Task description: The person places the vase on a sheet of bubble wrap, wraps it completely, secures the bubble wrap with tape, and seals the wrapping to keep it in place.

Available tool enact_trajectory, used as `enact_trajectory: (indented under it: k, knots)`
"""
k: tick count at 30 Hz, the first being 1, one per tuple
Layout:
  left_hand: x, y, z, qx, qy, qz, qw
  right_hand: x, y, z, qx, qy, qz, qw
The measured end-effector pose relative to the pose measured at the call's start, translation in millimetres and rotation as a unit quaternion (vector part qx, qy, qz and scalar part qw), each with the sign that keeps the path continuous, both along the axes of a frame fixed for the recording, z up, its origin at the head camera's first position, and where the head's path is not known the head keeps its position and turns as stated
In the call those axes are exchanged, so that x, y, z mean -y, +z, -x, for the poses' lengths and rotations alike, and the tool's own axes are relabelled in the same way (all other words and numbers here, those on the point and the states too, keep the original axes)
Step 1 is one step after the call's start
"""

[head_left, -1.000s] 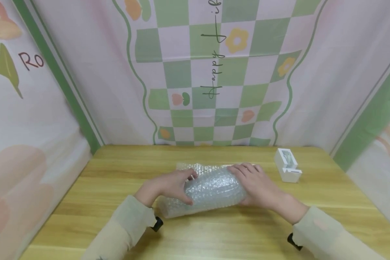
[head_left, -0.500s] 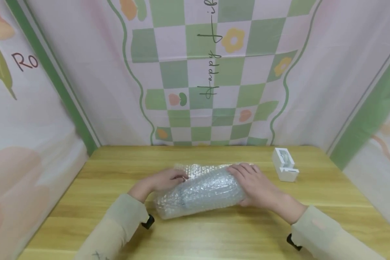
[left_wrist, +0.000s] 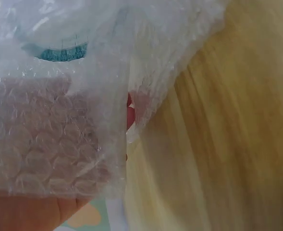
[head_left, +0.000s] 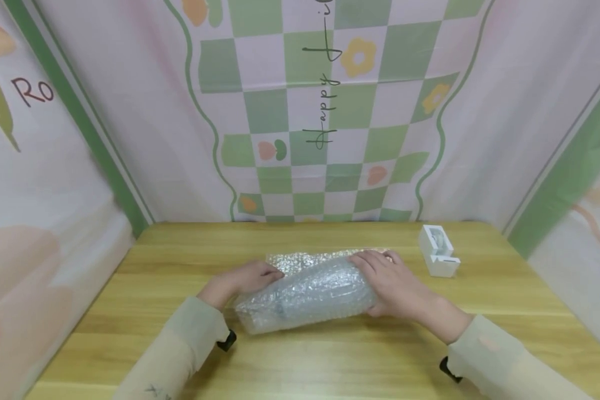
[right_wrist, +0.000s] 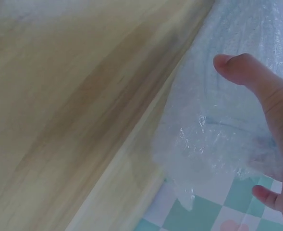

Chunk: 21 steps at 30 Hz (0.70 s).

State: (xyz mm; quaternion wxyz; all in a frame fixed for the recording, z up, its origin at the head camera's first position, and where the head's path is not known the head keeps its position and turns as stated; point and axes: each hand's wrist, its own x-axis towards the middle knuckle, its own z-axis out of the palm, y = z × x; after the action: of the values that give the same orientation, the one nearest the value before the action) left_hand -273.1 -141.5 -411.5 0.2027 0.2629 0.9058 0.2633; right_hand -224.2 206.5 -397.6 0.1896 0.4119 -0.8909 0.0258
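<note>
Where the hands meet the bubble-wrap bundle (head_left: pixel 315 300), just below the middle of the head view, its long axis runs aslant, from a lower left end up to a right end set higher in the frame. A loose flap (head_left: pixel 302 260) of the same wrap lies along its upper edge, on the side away from the person. Both hands are at the bundle: the right hand (head_left: pixel 397 286) holds its right end, fingers over the top and thumb (right_wrist: pixel 242 67) along the nearer side, while the left hand (head_left: pixel 250 278) is at the upper left side, its fingers by the gap between bundle and flap. The two hands are well apart, one toward each end, and the left is the one beside the flap's left edge.

Much of the left hand's contact is hidden. In the left wrist view the wrap covers most of the hand, with only a fingertip (left_wrist: pixel 130 117) bare near the middle, so I cannot tell whether it pinches the wrap or merely touches it. A teal band (left_wrist: pixel 62 52) shows through at upper left there, but what is wrapped is too clouded to name. The right hand is cut off at the right edge of its own wrist view. In the head view, a white box (head_left: pixel 444 269) stands at right on the wooden table (head_left: pixel 300 361).
</note>
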Motion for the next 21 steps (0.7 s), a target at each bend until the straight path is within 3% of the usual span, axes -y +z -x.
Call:
enact_trajectory:
  k: [5, 12, 21]
  knots:
    - [-4.1, 5.6, -2.0, 0.015, 0.041, 0.032, 0.9986, -1, -0.3, -5.0, -0.019, -0.009, -0.003, 0.9998]
    - [-2.1, 7.4, -3.9, 0.055, 0.104, 0.03, 0.9926, -8, -2.8, -6.7, -0.064, -0.01, 0.028, 0.9975]
    - [3.5, 9.5, -1.6, 0.065, 0.101, 0.028, 0.9924, -16, -5.8, -12.0, -0.1, -0.04, 0.025, 0.9939]
